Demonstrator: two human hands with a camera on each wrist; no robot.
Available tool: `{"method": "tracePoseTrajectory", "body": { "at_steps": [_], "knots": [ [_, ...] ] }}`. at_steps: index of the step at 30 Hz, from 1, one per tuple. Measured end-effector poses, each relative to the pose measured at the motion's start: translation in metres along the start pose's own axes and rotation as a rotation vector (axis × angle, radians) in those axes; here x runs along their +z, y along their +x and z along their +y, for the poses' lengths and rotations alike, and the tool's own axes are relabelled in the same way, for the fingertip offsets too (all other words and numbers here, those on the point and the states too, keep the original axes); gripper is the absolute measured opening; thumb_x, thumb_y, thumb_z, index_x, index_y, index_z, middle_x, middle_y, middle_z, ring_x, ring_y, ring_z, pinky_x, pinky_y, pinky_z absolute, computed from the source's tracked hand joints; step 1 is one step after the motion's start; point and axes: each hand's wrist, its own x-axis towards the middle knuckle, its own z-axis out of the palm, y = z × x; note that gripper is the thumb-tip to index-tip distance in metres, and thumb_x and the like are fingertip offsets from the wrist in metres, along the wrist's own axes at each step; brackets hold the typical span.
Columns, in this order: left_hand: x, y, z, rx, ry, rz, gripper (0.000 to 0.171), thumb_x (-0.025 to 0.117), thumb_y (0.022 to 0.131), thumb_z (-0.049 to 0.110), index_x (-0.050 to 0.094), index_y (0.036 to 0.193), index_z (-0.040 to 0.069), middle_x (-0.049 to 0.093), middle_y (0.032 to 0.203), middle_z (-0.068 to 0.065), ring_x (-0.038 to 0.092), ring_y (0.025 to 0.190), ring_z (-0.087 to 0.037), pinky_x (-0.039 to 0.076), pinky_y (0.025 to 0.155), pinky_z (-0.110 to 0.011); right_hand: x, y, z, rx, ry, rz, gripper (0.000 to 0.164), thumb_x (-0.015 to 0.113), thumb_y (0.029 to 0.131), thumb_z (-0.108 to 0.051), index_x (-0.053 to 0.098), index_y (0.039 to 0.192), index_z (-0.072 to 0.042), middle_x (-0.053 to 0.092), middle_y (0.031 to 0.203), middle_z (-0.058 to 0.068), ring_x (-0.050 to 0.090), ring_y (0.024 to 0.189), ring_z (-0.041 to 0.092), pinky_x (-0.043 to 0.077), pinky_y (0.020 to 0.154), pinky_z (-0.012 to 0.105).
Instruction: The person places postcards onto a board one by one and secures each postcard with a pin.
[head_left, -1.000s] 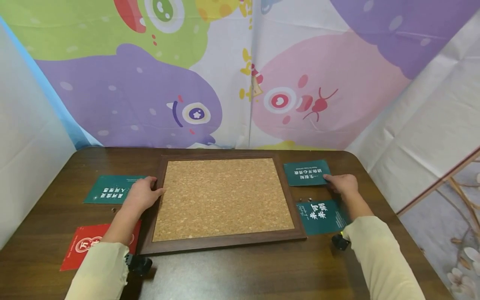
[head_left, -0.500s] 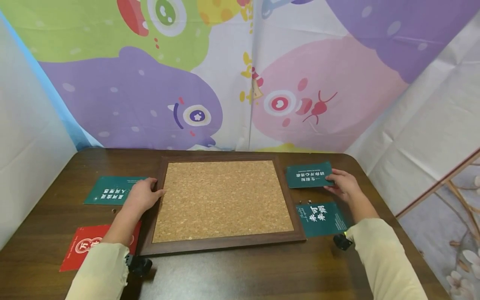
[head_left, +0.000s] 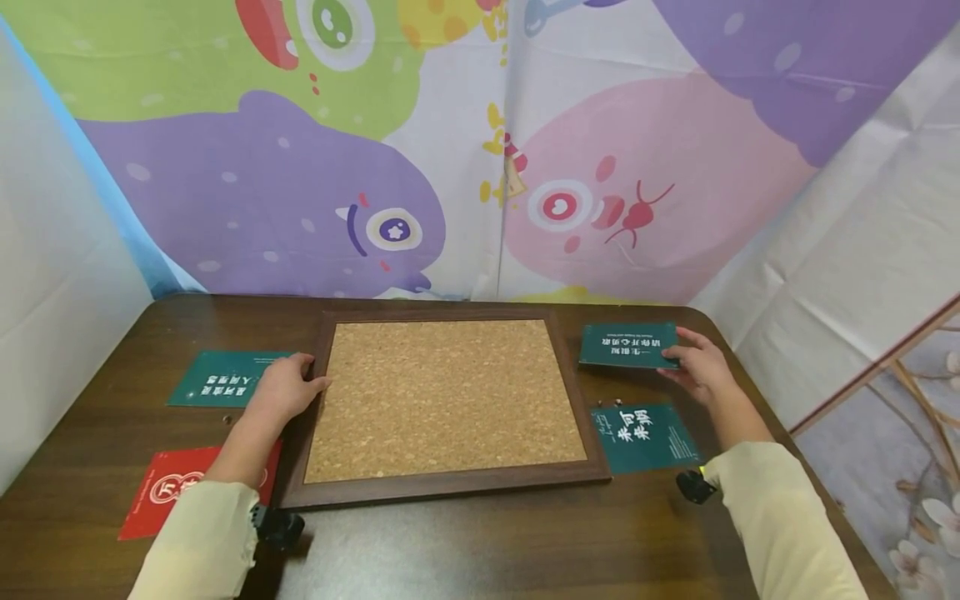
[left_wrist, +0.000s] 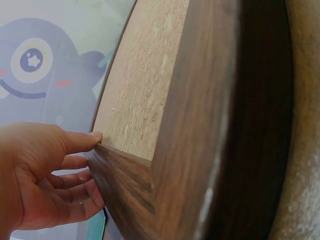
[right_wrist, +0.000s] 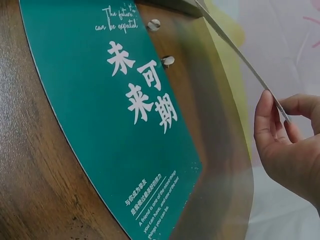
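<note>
A cork board (head_left: 446, 400) with a dark wooden frame lies in the middle of the table. My left hand (head_left: 281, 390) grips its left edge. In the left wrist view the thumb (left_wrist: 82, 142) presses on top of the frame and the fingers lie against its outer side. To the right of the board, my right hand (head_left: 703, 367) pinches the edge of a green postcard (head_left: 628, 345) with white writing. The right wrist view shows this card edge-on (right_wrist: 245, 61), raised off the table between thumb and fingers. Beneath it a second green postcard (right_wrist: 115, 115) lies flat.
Two small metal pushpins (right_wrist: 167, 61) stand near the second green card. On the left lie a third green postcard (head_left: 217, 379), partly behind my left hand, and a red card (head_left: 161, 492) under my left forearm. A small pin (head_left: 227, 420) sits between them. A cartoon curtain (head_left: 465, 167) hangs behind the table.
My right hand has lifted the green postcard off the table and moved it slightly to the right, with its grip shifting around the card's edge. My left hand has stayed on the frame.
</note>
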Motion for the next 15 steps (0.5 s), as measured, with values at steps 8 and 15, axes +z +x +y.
{"method": "tracePoseTrajectory", "body": {
  "at_steps": [8,15],
  "knots": [
    [0.001,0.003,-0.001,0.000,-0.001,0.003,0.055,0.052,0.087,0.026,0.036,0.127,-0.010,0.048,0.114,-0.032,0.046,0.104,-0.045,0.041,0.081,-0.052,0.006,-0.005,-0.005,-0.032,0.116,-0.047,0.069,0.051,0.080,0.007,0.020,0.139,-0.013,0.052,0.088,-0.002,0.057,0.070,0.007,0.053,0.062,0.026],
    [0.001,0.001,0.000,0.001,-0.007,0.003,0.055,0.053,0.087,0.025,0.036,0.126,-0.010,0.048,0.113,-0.032,0.047,0.103,-0.044,0.042,0.081,-0.052,0.017,-0.009,-0.006,-0.042,0.167,-0.067,0.065,0.050,0.081,0.008,0.024,0.137,-0.014,0.051,0.090,-0.002,0.057,0.069,0.007,0.053,0.061,0.026]
  ]
}}
